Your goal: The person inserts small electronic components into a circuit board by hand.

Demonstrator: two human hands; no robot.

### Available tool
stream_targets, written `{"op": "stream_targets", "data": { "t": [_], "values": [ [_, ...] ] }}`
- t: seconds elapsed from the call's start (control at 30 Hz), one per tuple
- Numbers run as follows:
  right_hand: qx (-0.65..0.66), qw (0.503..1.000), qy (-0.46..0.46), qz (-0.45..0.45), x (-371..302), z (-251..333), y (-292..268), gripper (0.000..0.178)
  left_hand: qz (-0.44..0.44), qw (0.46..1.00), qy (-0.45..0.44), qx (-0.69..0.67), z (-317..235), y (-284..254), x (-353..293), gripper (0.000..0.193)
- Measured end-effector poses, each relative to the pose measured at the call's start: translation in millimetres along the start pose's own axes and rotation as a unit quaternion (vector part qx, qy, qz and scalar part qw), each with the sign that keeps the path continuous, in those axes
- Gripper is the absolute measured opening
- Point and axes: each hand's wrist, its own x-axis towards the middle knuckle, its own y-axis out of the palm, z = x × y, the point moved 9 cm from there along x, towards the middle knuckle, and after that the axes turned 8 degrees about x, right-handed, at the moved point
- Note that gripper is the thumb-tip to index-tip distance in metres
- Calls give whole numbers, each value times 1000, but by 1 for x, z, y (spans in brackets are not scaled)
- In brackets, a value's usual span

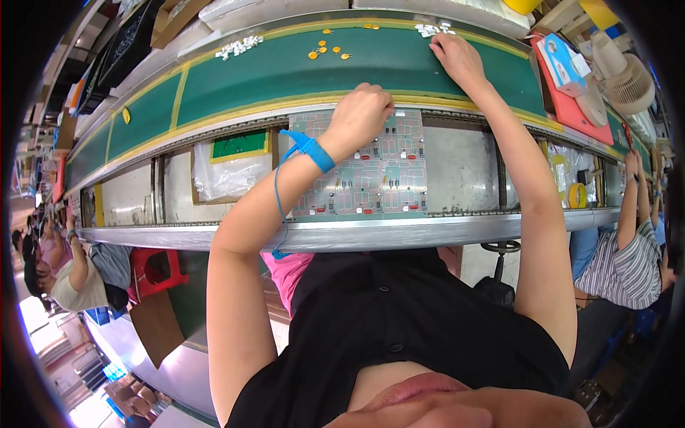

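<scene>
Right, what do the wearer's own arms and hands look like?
The left hand is ungloved, with a bright blue band at its wrist and a thin blue cord attached. The right hand is ungloved too, its wrist bare. Short black sleeves leave both forearms bare.

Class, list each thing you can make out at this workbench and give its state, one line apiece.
Left hand: fingers curled, over the board's far part; grip hidden
Right hand: fingers bent, at the right white pile
Circuit board: lying flat, partly populated
Left white pile: loose parts, heaped
Right white pile: loose parts, partly spread
Orange discs: loose, scattered
Blue strap: worn on left wrist
Fan: running or not, unclear
</scene>
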Motion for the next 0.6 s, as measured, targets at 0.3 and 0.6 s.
{"op": "stream_targets", "data": {
  "t": [0.3, 0.6],
  "values": [
    [261, 958, 97, 73, -2, 24, -1, 18, -106, 989, -83, -53, 53, -48, 6, 16],
    [408, 879, 17, 245, -12, 143, 22, 13, -222, 909, -146, 321, 210, -106, 16, 12]
  ]
}}
